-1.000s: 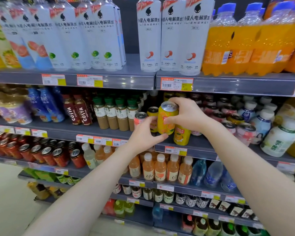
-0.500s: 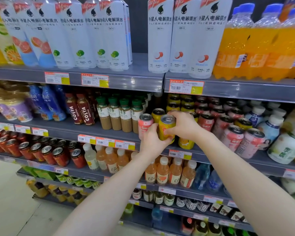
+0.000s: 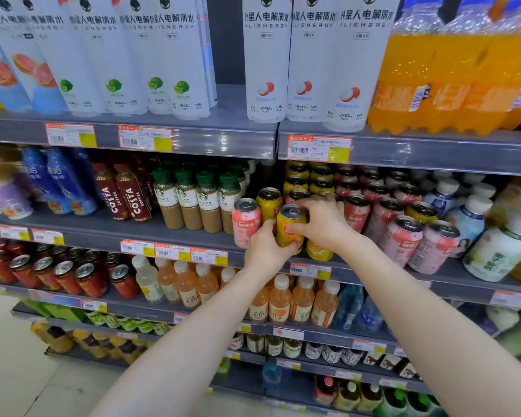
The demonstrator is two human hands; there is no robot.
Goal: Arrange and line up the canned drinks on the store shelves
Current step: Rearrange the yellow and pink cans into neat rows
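Note:
A yellow can stands at the front of the middle shelf, gripped from both sides. My left hand wraps its lower left side and my right hand curls over its top right. A pink can stands just left of it, with another yellow can behind. A further yellow can shows under my right wrist. Rows of yellow cans and pink cans fill the shelf to the right.
Green-capped latte bottles and brown Costa bottles stand left of the cans. White bottles sit at the right. Tall white and orange bottles fill the shelf above. Red cans and orange bottles line the shelf below.
The yellow can came down from mid-air onto the front of the shelf beside the pink can. Both hands stayed on it, and the view moved closer to the shelf.

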